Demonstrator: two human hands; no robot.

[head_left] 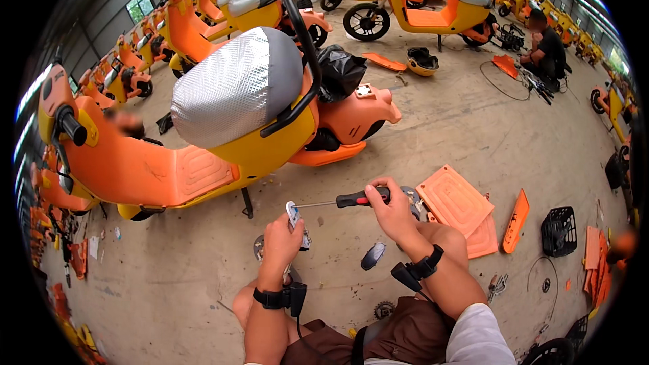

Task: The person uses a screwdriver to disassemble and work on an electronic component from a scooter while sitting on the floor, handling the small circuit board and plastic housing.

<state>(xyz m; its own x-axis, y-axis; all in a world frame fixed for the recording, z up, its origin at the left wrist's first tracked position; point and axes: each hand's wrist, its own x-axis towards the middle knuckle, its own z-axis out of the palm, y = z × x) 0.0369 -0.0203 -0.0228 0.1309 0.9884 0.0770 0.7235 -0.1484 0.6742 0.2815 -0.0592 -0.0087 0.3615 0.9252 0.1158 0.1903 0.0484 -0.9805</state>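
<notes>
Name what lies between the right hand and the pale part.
In the head view, a screwdriver: the right hand grips its handle, and its shaft runs toward the pale part in the left hand.

Free room & obstacles: floor (182, 257) open L of L grip (280, 238); beyond, scooter (203, 167) blocks, w/ kickstand (247, 204) jutting down near L grip. Screwdriver (355, 199) bars gap btwn L grip & R grip (392, 211); below it, open save grey piece (373, 255) on floor. R: stacked panels (456, 201) obstruct; narrow strip btwn curved panel (516, 222) & basket (559, 231).
</notes>
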